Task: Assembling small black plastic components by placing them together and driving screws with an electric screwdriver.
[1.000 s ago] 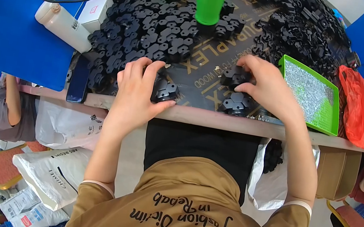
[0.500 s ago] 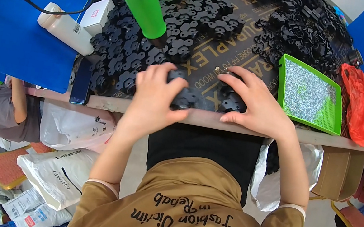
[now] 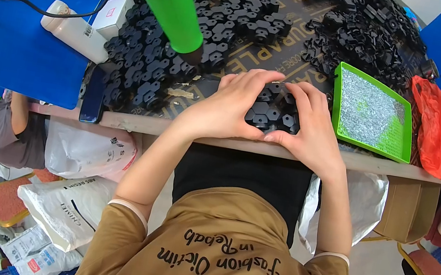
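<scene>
Between my two hands sits a small cluster of black plastic parts [image 3: 272, 111] with rounded lobes and holes, on the table near its front edge. My left hand [image 3: 232, 107] curves round the cluster's left side, fingers at the back and thumb at the front. From the right, my right hand [image 3: 313, 128] cups the same parts, its thumb tip close to the left thumb. A green electric screwdriver [image 3: 169, 6] hangs tip down, up and left of my hands, over more of the black parts [image 3: 138, 68].
On the right stands a green tray [image 3: 337, 107] of small silvery screws, beside a red plastic bag [image 3: 434, 129]. Smaller black pieces [image 3: 359, 41] are heaped behind. At left are a white bottle [image 3: 77, 32], a white box [image 3: 114, 15] and a phone [image 3: 93, 97]. Blue partitions [image 3: 31, 47] flank the table.
My left hand has moved right, sweeping black parts from the left against those by my right hand. Both hands now close round one cluster, and bare table shows where the left hand was.
</scene>
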### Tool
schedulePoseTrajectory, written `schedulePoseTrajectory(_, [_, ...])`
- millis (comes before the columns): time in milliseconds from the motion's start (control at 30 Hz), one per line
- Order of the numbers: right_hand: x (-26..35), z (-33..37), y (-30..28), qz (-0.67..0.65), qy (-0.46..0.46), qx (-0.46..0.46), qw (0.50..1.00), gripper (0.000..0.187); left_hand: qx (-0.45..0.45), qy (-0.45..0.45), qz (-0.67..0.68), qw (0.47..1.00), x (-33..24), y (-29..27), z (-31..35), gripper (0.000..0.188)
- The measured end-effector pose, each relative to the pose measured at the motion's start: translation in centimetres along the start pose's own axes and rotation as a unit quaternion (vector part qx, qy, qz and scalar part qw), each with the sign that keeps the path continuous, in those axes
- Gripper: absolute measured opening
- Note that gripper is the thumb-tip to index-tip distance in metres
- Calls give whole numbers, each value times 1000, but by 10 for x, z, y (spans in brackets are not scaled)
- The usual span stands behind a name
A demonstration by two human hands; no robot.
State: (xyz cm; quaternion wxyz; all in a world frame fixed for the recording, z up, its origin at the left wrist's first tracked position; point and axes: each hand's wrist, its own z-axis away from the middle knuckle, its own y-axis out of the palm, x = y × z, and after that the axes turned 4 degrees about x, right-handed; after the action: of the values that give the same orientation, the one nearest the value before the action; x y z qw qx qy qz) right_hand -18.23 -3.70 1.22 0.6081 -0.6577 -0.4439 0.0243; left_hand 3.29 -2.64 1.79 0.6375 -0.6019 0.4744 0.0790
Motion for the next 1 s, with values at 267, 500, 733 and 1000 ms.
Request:
schedulePoseTrajectory(267, [-2,-4,12,-27,-23,-41,999,79,45,66,-9,997,22,1,-7,90])
schedulePoseTrajectory(500, [3,-8,11,45,5,-41,998,66,29,57,-13,998,19,5,-7,91])
schedulePoseTrajectory(733, [6,-4,8,76,-16,-63,995,68,33,61,-12,998,11,0,-7,106])
schedulePoseTrajectory(1000, [-51,16,-61,38,151,-166,974,18,-16,136,-48,989,-48,-5,-55,33])
